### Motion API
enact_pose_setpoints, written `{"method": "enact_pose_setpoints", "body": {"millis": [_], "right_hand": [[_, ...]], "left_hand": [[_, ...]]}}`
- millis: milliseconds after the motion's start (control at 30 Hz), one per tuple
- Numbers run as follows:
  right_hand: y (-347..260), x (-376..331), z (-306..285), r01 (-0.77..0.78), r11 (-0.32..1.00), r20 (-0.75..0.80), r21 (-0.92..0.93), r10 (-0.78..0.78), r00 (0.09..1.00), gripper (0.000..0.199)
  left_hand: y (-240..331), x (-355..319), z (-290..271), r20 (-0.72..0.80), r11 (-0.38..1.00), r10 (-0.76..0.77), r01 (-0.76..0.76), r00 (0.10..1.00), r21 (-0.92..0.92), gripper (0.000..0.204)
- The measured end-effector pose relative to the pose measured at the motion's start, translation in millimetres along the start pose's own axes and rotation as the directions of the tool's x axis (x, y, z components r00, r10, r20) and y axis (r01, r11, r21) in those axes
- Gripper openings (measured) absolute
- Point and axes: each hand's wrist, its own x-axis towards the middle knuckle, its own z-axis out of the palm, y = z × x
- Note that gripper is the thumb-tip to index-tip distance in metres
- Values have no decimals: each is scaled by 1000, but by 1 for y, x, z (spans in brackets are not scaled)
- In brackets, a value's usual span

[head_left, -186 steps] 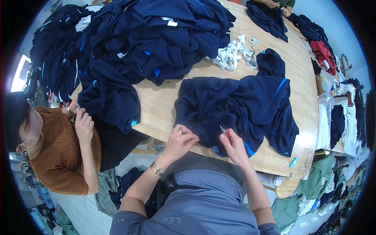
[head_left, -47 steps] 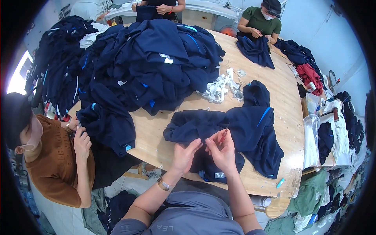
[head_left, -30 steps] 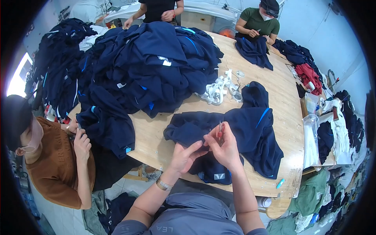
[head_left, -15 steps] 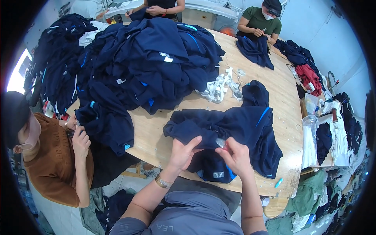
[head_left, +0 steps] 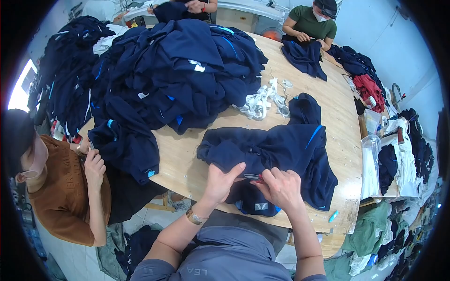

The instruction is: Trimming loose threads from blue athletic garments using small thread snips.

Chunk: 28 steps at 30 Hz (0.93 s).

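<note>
A navy garment [head_left: 286, 147] with a bright blue stripe lies spread on the table in front of me. My left hand [head_left: 222, 182] is closed on its near edge, thumb on top and the other fingers partly hidden. In my right hand [head_left: 280, 186] is a pair of thread snips [head_left: 255, 176], red at the grip, with dark metal blades pointing left toward the left hand. The blades lie against the cloth; whether they touch a thread is too small to tell. Below them hangs a folded part of the garment with a pale label [head_left: 261, 206].
A big heap of navy garments [head_left: 164, 70] covers the table's far left. White tape scraps [head_left: 258, 107] lie beyond my garment, and a small turquoise tool [head_left: 333, 216] near the right edge. A person in brown [head_left: 65, 187] works at my left; two others work across the table.
My right hand has turned over, knuckles now up, and the snips now show pointing left at the cloth. The left hand keeps its hold nearly in place.
</note>
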Motion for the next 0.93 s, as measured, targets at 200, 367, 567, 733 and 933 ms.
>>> {"method": "enact_pose_setpoints", "body": {"millis": [200, 367, 567, 733, 933], "right_hand": [[5, 2, -4, 56, 997, 12, -50, -55, 998, 31], [5, 6, -9, 83, 994, 12, -67, -82, 997, 30], [7, 4, -7, 84, 993, 31, -86, -82, 996, 27], [8, 4, -6, 95, 992, 23, -88, -93, 995, 27], [9, 3, -4, 103, 991, 23, -89, -101, 995, 26]], "left_hand": [[-1, 1, 1, 7, 999, 7, -8, 1000, 47, 27], [1, 1, 0, -4, 999, -1, 1, 1000, 52, 28], [1, 1, 3, 3, 999, 8, -9, 1000, 46, 26], [-4, 3, 0, 13, 996, 33, -34, 999, 77, 26], [-3, 2, 2, 21, 998, 22, -23, 1000, 63, 29]]}}
